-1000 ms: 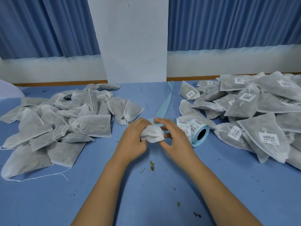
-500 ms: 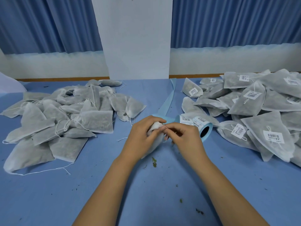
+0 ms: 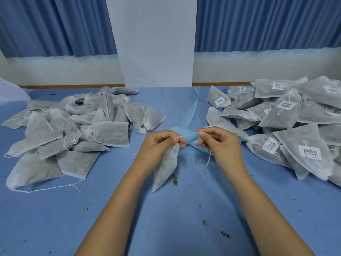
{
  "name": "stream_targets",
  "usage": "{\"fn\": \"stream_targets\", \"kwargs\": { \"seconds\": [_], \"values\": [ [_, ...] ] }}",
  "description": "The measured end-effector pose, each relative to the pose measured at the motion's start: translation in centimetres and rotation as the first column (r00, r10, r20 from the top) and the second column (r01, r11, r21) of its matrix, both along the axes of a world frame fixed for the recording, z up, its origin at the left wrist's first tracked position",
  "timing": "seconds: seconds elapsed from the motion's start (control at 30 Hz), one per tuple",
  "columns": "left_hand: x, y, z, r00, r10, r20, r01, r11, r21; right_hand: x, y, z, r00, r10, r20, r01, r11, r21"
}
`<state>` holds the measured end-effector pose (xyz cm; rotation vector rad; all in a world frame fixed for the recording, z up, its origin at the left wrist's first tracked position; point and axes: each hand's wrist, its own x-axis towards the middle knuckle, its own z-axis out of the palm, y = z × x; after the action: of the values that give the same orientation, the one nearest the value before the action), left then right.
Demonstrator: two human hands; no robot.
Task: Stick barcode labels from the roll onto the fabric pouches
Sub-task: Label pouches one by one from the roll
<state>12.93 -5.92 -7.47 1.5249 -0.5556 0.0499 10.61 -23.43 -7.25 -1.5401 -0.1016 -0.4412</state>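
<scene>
My left hand [image 3: 160,145] grips the neck of a white fabric pouch [image 3: 164,168], which hangs down to the blue table. My right hand [image 3: 217,144] pinches the pouch's drawstring [image 3: 189,134], stretched taut between both hands, with its loose end dangling below the right hand. The label roll [image 3: 193,143] with its blue backing lies just behind the hands, mostly hidden by them. A heap of unlabelled pouches [image 3: 73,133] lies at the left. A heap of pouches with barcode labels [image 3: 287,130] lies at the right.
A strip of blue backing tape [image 3: 191,111] runs from the roll toward the table's back edge. Green crumbs [image 3: 175,179] are scattered on the blue table cover [image 3: 175,218] near the hands. A white pillar and blue curtains stand behind the table.
The hands have drawn apart, pulling the drawstring out taut. The pouch, bunched between both hands a second ago, now hangs long from the left hand.
</scene>
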Motion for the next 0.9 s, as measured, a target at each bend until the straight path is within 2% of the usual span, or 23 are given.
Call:
{"fn": "stream_targets", "kwargs": {
  "seconds": [0.13,0.23,0.3,0.37,0.43,0.5,0.7,0.83,0.9],
  "values": [
    [0.4,0.4,0.1,0.999,0.030,0.027,-0.023,0.975,-0.219,0.2,0.1,-0.3,0.996,0.066,-0.053,-0.065,0.998,0.021],
    [0.6,0.8,0.2,0.991,0.122,0.050,-0.105,0.958,-0.268,0.1,1.1,-1.0,0.991,0.093,-0.101,-0.101,0.992,-0.077],
    [0.8,0.9,0.0,0.975,0.192,0.108,-0.171,0.969,-0.178,0.0,1.7,-1.4,0.986,0.125,-0.111,-0.143,0.974,-0.177],
    [1.1,1.0,-0.5,0.940,0.246,0.235,-0.257,0.966,0.017,-0.3,2.0,-1.5,0.982,0.161,-0.094,-0.180,0.952,-0.248],
    [1.3,1.0,-1.2,0.916,0.223,0.333,-0.309,0.922,0.233,-0.6,2.0,-1.2,0.984,0.169,-0.054,-0.178,0.940,-0.291],
    [1.3,0.9,-1.5,0.935,0.161,0.316,-0.269,0.904,0.334,-0.8,1.7,-0.8,0.989,0.148,0.002,-0.140,0.940,-0.310],
    [0.5,-0.2,-1.1,0.974,0.042,0.223,-0.131,0.907,0.401,-0.7,0.6,-0.3,0.992,-0.016,0.126,0.052,0.957,-0.285],
    [-0.2,-0.8,-0.7,0.991,0.009,0.131,-0.051,0.947,0.318,-0.3,0.4,-0.6,0.988,-0.095,0.120,0.124,0.955,-0.269],
    [-0.3,-1.0,-0.6,0.991,0.048,0.126,-0.078,0.966,0.245,-0.1,0.6,-0.8,0.989,-0.119,0.086,0.138,0.952,-0.275]
  ]
}}
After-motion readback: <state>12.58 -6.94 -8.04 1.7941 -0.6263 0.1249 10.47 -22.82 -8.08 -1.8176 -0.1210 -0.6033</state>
